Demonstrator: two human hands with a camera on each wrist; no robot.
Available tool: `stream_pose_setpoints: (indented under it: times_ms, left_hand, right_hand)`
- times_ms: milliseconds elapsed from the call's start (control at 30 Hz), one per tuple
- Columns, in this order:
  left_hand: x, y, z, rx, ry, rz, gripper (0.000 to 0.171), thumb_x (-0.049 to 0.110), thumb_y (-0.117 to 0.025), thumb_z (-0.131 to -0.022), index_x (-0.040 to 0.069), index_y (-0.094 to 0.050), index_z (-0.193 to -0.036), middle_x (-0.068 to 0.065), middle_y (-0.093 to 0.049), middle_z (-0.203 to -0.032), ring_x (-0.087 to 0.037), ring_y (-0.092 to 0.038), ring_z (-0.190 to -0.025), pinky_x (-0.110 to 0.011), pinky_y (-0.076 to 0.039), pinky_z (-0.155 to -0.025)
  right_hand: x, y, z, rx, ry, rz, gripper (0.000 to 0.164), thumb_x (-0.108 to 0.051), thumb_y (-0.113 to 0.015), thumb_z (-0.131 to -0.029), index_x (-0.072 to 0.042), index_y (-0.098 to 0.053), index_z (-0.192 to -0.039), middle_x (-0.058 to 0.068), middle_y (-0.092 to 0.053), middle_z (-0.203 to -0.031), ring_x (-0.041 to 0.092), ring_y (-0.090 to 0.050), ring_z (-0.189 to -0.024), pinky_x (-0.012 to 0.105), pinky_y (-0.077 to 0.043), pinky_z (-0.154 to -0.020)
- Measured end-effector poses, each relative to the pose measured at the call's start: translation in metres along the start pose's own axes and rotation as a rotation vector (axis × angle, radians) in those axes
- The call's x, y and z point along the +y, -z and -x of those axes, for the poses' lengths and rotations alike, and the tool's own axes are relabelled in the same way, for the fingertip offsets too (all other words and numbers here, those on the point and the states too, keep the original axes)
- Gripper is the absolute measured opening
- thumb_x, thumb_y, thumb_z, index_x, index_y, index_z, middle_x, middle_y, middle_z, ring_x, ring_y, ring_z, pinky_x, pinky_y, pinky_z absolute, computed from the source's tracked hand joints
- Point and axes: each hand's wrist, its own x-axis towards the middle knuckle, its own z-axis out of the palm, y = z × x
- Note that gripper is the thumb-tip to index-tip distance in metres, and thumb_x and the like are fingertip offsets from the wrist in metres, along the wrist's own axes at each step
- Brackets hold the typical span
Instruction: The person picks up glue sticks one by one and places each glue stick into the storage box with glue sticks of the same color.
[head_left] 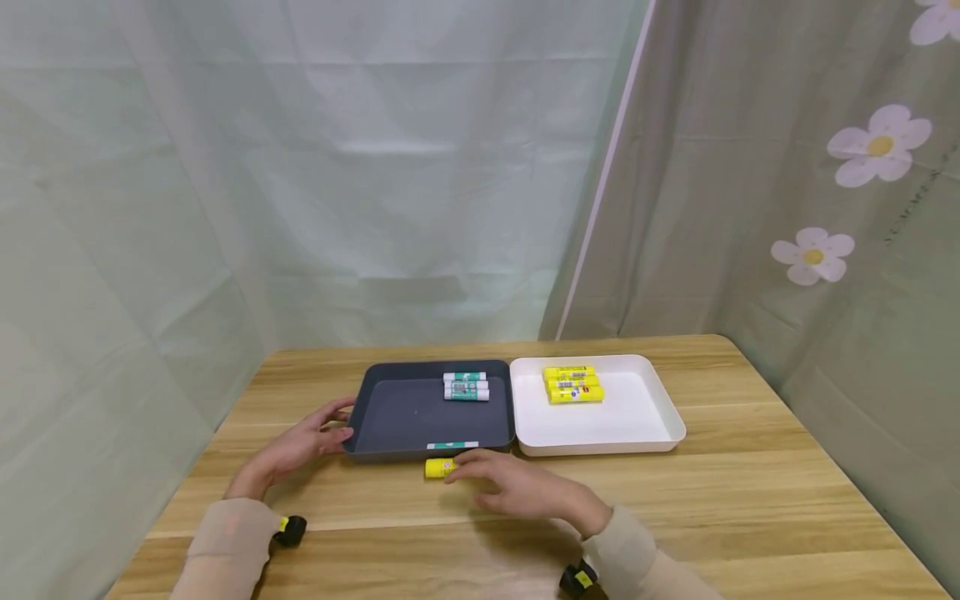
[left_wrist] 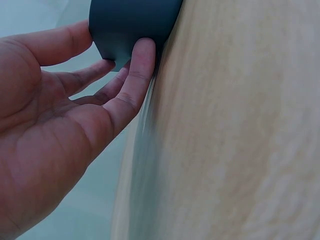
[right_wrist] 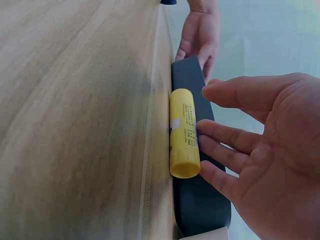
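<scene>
A yellow glue stick [right_wrist: 184,135] lies on the table in front of the dark grey tray [head_left: 405,425]. My right hand [head_left: 517,485] is over its right end, fingers loosely spread. In the right wrist view the fingertips [right_wrist: 207,127] are beside the stick, perhaps touching it, and the thumb stands apart. My left hand [head_left: 303,437] rests its fingertips and thumb against the tray's left end, also seen in the left wrist view [left_wrist: 135,25]. Inside this tray, white-and-green glue sticks [head_left: 466,386] lie in a group, with another [head_left: 452,446] by the near wall.
A white tray [head_left: 637,417] stands against the dark tray's right side, holding a few yellow glue sticks [head_left: 573,385] side by side. Both sit on a wooden table [head_left: 750,500]. Pale curtains [head_left: 420,183] hang behind and at the sides.
</scene>
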Motion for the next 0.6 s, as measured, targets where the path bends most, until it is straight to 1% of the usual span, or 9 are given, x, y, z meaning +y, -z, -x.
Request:
stream_pose_setpoints:
  times_ms: [67,167,333,467,600]
  left_hand:
    - [0.0,0.0002,-0.0001,-0.001,-0.001,-0.004,0.072,0.019,-0.056,-0.109,-0.001,-0.015,-0.165,-0.035,-0.023,-0.157,-0.048,-0.045,-0.135,-0.046,-0.052,-0.103]
    - [0.0,0.0002,-0.0002,-0.003,0.002,-0.005,0.072,0.019,-0.056,-0.109,-0.001,-0.015,-0.165,-0.036,-0.024,-0.156,-0.047,-0.046,-0.135,-0.046,-0.052,-0.103]
    - [0.0002,-0.0001,-0.0002,-0.004,0.005,-0.001,0.072,0.019,-0.056,-0.109,0.0,-0.015,-0.165,-0.036,-0.024,-0.156,-0.047,-0.047,-0.134,-0.046,-0.052,-0.102]
    - [0.0001,-0.0003,-0.0002,-0.002,0.008,0.0,0.073,0.019,-0.057,-0.109,0.0,-0.015,-0.165,-0.035,-0.024,-0.155,-0.047,-0.046,-0.135,-0.045,-0.052,-0.103]
    - [-0.0003,-0.0002,-0.0002,-0.002,0.006,0.0,0.074,0.02,-0.058,-0.109,0.0,-0.015,-0.165,-0.034,-0.025,-0.155,-0.047,-0.046,-0.135,-0.046,-0.052,-0.103]
  right_hand:
    - [-0.001,-0.0004,0.0004,0.01,-0.006,0.021,0.045,-0.006,-0.064,-0.102,-0.023,-0.063,-0.143,0.003,-0.048,-0.157,0.019,-0.042,-0.146,0.039,-0.038,-0.119]
    - [-0.0019,-0.0004,0.0007,0.033,-0.003,0.045,0.045,-0.001,-0.065,-0.099,-0.022,-0.066,-0.139,0.002,-0.053,-0.153,0.02,-0.045,-0.143,0.04,-0.038,-0.119]
    - [-0.0007,-0.001,-0.0001,0.072,0.009,0.046,0.045,0.008,-0.066,-0.093,-0.019,-0.072,-0.129,-0.005,-0.06,-0.137,0.013,-0.051,-0.131,0.033,-0.04,-0.115]
    - [0.0014,-0.0029,-0.0013,0.088,0.025,0.037,0.045,0.011,-0.068,-0.092,-0.018,-0.075,-0.125,-0.008,-0.061,-0.128,0.009,-0.053,-0.124,0.029,-0.044,-0.111]
    - [0.0034,-0.0054,-0.0019,0.095,0.024,0.027,0.054,0.017,-0.065,-0.088,-0.019,-0.074,-0.125,-0.008,-0.06,-0.125,0.007,-0.053,-0.118,0.027,-0.046,-0.106]
